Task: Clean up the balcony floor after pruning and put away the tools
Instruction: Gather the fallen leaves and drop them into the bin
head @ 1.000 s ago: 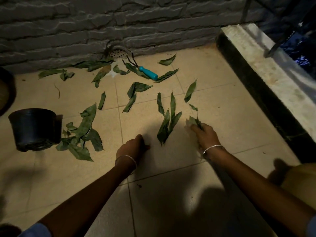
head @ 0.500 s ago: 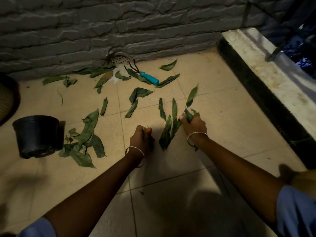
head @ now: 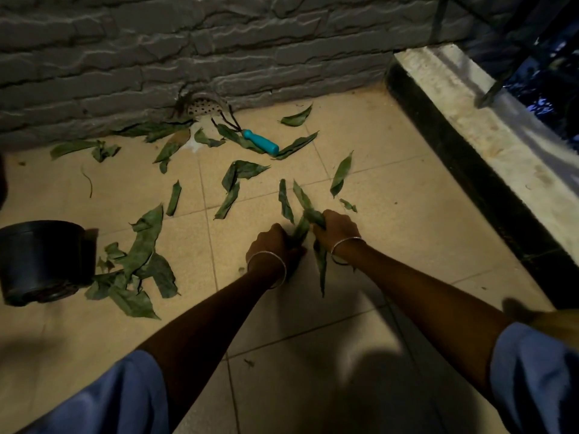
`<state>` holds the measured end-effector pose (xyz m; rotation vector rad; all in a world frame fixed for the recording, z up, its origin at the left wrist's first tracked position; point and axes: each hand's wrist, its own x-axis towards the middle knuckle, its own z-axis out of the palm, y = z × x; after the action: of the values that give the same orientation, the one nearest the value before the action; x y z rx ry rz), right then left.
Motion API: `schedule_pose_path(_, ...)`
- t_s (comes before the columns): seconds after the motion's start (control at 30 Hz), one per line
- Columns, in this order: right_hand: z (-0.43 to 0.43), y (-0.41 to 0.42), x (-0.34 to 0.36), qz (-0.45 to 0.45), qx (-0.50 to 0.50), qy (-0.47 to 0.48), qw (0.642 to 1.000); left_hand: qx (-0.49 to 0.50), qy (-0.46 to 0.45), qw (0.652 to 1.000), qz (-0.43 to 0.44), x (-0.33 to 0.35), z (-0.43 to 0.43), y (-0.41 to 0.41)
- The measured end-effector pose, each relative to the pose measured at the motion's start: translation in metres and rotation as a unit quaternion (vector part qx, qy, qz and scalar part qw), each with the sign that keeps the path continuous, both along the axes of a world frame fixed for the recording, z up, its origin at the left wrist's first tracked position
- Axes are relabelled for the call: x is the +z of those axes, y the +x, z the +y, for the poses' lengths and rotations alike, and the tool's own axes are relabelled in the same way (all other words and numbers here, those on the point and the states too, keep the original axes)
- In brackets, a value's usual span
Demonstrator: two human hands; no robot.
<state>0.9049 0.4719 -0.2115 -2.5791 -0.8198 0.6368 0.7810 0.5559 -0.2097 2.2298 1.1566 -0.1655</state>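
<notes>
- Beige floor tiles (head: 360, 151) cover the balcony, meeting a grey stone-faced wall (head: 219, 51) at the far side and a dark-edged raised ledge (head: 470, 126) along the right.
- A perforated drain cover (head: 203, 105) sits at the foot of the wall.
- Just beside the drain lies a hand rake with a teal handle (head: 261, 145), its dark prongs pointing toward the wall, with cut leaves partly over and around it.
- Loose green leaves (head: 241, 172) are scattered across the tiles from the wall to the middle of the floor.
- A thicker pile of leaves (head: 141, 270) lies at the left, touching a black plastic pot (head: 40, 261) that is tipped on its side.
- The left hand (head: 271, 245) is curled closed on the lower part of a bunch of leaves (head: 305, 219); a thin metal bangle (head: 266, 261) circles its wrist.
- The right hand (head: 338, 225) is fisted around the same bunch, leaves sticking out above the knuckles and one long leaf hanging below the wrist.
- Both hands are close together, nearly touching, low over the middle of the floor.
- Blue sleeves (head: 119, 399) show at both near corners.
</notes>
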Motion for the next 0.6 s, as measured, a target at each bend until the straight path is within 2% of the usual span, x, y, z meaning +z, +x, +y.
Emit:
schedule_pose_path(0.07, -0.010, 0.003, -0.001, 0.043, -0.028, 0.055, 0.997, -0.011, -0.010, 1.000, 0.021, 0.000, -0.002, -0.002)
schedule_pose_path(0.13, -0.021, 0.005, -0.002, 0.104, -0.097, 0.120, 0.983, -0.007, -0.031, 0.999, 0.002, -0.001, -0.004, -0.007)
schedule_pose_path(0.2, -0.033, 0.002, -0.004, 0.180, -0.185, 0.192, 0.947, 0.019, -0.055, 0.997, -0.058, 0.000, -0.008, -0.018)
schedule_pose_path(0.27, -0.041, -0.003, -0.003, 0.244, -0.256, 0.252, 0.901, 0.080, -0.117, 0.981, -0.132, 0.005, -0.012, -0.031)
schedule_pose_path(0.3, -0.044, -0.006, -0.001, 0.275, -0.278, 0.279, 0.877, 0.123, -0.171, 0.963, -0.167, 0.008, -0.013, -0.037)
schedule_pose_path(0.37, -0.044, -0.013, 0.004, 0.338, -0.303, 0.330, 0.828, 0.201, -0.301, 0.903, -0.231, 0.015, -0.014, -0.050)
schedule_pose_path(0.4, -0.043, -0.017, 0.007, 0.356, -0.307, 0.341, 0.814, 0.229, -0.350, 0.873, -0.251, 0.018, -0.013, -0.055)
schedule_pose_path(0.47, -0.039, -0.024, 0.016, 0.372, -0.315, 0.353, 0.798, 0.268, -0.402, 0.830, -0.278, 0.023, -0.011, -0.063)
schedule_pose_path(0.53, -0.034, -0.031, 0.026, 0.401, -0.326, 0.388, 0.763, 0.298, -0.428, 0.797, -0.305, 0.027, -0.008, -0.068)
schedule_pose_path(0.6, -0.030, -0.037, 0.035, 0.412, -0.326, 0.411, 0.745, 0.309, -0.433, 0.782, -0.323, 0.032, -0.005, -0.072)
